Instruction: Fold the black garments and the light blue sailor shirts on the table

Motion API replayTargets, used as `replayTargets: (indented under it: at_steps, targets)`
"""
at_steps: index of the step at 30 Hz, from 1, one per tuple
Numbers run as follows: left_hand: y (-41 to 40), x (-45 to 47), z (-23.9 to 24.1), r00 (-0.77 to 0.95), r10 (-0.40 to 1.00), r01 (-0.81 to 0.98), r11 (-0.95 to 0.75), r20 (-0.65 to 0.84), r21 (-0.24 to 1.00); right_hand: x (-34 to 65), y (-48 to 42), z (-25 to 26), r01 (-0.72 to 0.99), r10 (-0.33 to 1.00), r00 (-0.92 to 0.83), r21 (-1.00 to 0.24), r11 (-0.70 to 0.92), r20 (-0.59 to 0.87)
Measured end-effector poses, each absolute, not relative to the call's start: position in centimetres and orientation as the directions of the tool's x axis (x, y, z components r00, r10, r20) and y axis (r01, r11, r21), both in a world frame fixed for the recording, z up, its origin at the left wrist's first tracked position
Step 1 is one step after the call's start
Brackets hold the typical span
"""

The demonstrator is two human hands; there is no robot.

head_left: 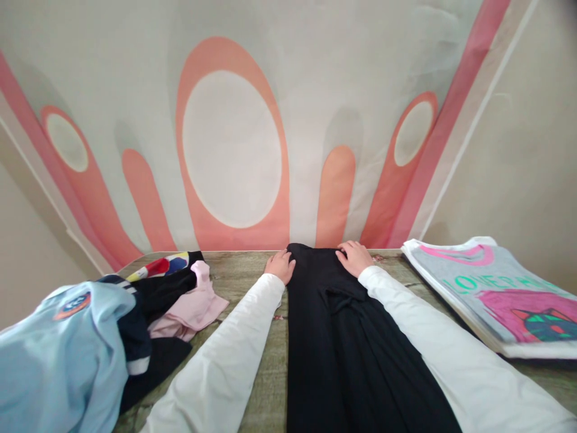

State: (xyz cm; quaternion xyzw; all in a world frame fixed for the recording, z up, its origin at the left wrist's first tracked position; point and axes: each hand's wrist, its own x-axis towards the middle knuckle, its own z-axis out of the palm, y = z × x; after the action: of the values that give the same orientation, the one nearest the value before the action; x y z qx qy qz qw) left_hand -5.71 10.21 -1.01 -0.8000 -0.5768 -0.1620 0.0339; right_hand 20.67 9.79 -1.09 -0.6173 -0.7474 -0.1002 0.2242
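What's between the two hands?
The far end of the black garment, in the head view; the left hand rests at its left edge, the right hand on its right corner.

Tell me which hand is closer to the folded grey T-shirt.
Right. The right hand rests on the black garment toward the grey T-shirt; the left hand sits at the garment's opposite edge.

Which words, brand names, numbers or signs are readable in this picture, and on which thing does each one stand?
"LOVE", followed by letters that look like "PA", in green on the folded grey T-shirt at the right; the rest is unclear.
The round orange badge on the light blue garment is too blurred to read.
On the black garment in the middle no text is visible.
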Motion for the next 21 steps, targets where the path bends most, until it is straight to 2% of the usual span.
replayTargets:
  at_steps: [3, 7, 10, 13, 19, 21]
  targets:
    - [9.5, -5.2, -0.5, 0.269, 0.901, 0.932, -0.332, 0.34, 0.143, 21.6, 10.3, -1.1, 0.981, 0.9, 0.014, -0.18, 0.072, 0.436]
    - [8.6, -4.4, -0.4, 0.3, 0.894, 0.922, -0.361, 0.334, 0.137, 22.9, 11.0, -1.3, 0.955, 0.957, 0.082, -0.296, 0.004, 0.279]
    - [8.1, -4.0, -0.7, 0.323, 0.892, 0.917, -0.377, 0.315, 0.127, 23.5, 11.3, -1.1, 0.912, 0.981, 0.045, -0.409, 0.037, 0.189]
    - [8.1, -4.0, -1.3, 0.331, 0.902, 0.923, -0.371, 0.277, 0.103, 23.8, 11.3, -0.4, 0.859, 0.984, -0.056, -0.494, 0.134, 0.17]
    - [8.5, -4.2, -1.8, 0.343, 0.912, 0.926, -0.368, 0.222, 0.08, 25.5, 11.4, 1.8, 0.764, 0.971, -0.201, -0.6, 0.239, 0.131]
    - [8.5, -4.1, -1.8, 0.351, 0.913, 0.925, -0.373, 0.206, 0.077, 26.0, 11.5, 1.8, 0.79, 0.976, -0.193, -0.575, 0.213, 0.096]
